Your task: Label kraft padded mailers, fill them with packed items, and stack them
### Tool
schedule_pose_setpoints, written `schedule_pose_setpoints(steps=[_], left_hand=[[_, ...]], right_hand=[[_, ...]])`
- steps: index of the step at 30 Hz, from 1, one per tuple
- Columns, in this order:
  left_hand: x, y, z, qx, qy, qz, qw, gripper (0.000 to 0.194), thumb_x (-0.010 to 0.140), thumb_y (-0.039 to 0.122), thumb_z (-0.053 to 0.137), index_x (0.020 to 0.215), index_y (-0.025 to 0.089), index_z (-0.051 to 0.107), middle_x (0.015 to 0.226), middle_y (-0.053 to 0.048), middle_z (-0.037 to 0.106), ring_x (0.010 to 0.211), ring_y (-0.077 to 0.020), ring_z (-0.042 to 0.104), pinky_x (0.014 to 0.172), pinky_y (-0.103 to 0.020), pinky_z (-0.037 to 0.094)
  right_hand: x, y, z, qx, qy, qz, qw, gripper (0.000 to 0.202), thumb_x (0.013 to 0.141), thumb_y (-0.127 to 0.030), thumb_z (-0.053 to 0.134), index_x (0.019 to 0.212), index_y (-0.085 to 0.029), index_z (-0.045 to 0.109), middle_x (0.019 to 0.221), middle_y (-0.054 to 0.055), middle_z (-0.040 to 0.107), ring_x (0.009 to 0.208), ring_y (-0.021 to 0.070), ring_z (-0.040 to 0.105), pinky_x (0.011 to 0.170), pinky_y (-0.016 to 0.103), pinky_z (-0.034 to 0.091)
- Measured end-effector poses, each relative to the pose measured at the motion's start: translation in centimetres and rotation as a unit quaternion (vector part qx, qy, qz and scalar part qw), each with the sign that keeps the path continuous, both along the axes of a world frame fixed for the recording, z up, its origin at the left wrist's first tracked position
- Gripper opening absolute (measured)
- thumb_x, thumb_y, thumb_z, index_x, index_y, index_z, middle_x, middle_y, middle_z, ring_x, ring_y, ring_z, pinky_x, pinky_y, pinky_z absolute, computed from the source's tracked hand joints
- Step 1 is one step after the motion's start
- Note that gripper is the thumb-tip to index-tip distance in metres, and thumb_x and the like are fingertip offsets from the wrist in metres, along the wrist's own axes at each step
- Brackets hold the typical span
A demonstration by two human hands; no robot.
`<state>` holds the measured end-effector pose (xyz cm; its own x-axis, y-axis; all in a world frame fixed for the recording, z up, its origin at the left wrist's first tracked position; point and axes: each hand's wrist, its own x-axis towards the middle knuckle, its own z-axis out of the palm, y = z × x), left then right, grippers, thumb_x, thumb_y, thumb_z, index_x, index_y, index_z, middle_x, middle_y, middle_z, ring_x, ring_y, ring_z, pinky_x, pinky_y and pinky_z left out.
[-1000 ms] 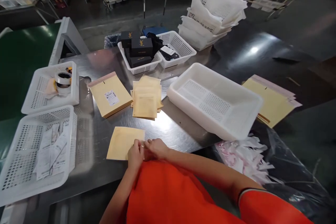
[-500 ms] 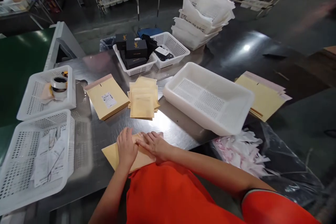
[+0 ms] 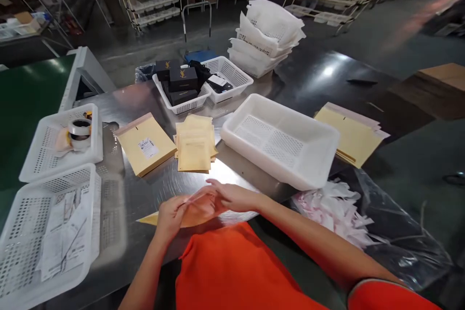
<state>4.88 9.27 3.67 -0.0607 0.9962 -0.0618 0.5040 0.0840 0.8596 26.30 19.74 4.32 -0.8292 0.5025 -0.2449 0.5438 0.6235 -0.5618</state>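
Hands (image 3: 169,215) (image 3: 240,197) on a yellow envelope (image 3: 198,217)

A plain, bright orange-red top (image 3: 228,271) is filling the bottom centre of the frame; its short sleeve (image 3: 388,296), lower right, is ending in thin black and grey.

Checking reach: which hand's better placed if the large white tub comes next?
Probably the right hand: it's nearer the white tub; the left hand is farther off. Both are at the envelope.
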Motion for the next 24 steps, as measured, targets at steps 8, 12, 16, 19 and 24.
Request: schedule_pose_setpoints(steps=[8,12,16,19,24], left_hand=[[2.7,-1.0,3.3,0.126,0.060,0.014,0.990,0.028,0.093,0.031,0.051,0.083,0.023,0.075,0.087,-0.005,0.076,0.083,-0.0178,0.069,0.077,-0.028,0.053],[0.4,-1.9,3.7,0.123,0.039,0.123,0.984,0.026,0.090,0.033,0.057,0.072,0.021,0.072,0.075,-0.002,0.073,0.069,-0.0147,0.068,0.064,-0.022,0.052],[1.2,-1.4,3.8,0.115,0.036,0.090,0.989,0.026,0.091,0.028,0.050,0.087,0.022,0.075,0.090,-0.006,0.077,0.084,-0.0185,0.071,0.074,-0.026,0.055],[2.4,-1.0,4.3,0.106,0.042,0.064,0.991,0.031,0.088,0.020,0.044,0.085,0.021,0.075,0.090,-0.007,0.077,0.084,-0.0197,0.071,0.073,-0.028,0.056],[2.1,-1.7,5.1,0.113,-0.004,0.072,0.991,0.029,0.091,0.027,0.047,0.087,0.022,0.075,0.089,-0.005,0.077,0.080,-0.0175,0.071,0.069,-0.025,0.056]], right_hand=[[-1.6,-3.1,-4.0,-0.007,-0.032,0.010,0.999,0.019,0.090,-0.023,0.053,0.084,-0.018,0.070,0.079,0.004,0.071,0.070,0.0163,0.059,0.063,0.027,0.041],[-0.6,-1.3,-1.3,0.119,0.058,-0.111,0.985,0.040,0.098,-0.048,0.044,0.102,-0.019,0.071,0.098,0.010,0.070,0.093,0.0240,0.060,0.082,0.037,0.041],[-2.4,-2.2,2.2,0.254,0.223,-0.081,0.938,0.050,0.090,-0.061,0.054,0.120,-0.022,0.064,0.119,0.014,0.062,0.110,0.0284,0.052,0.097,0.046,0.033],[-4.6,-3.3,3.2,0.262,0.328,-0.026,0.907,0.023,0.097,-0.036,0.053,0.110,-0.023,0.065,0.098,0.005,0.068,0.089,0.0165,0.057,0.088,0.037,0.037],[-4.9,-3.2,2.4,0.312,0.357,-0.031,0.880,0.016,0.097,-0.023,0.051,0.090,-0.020,0.064,0.080,0.000,0.068,0.071,0.0115,0.055,0.075,0.031,0.037]])
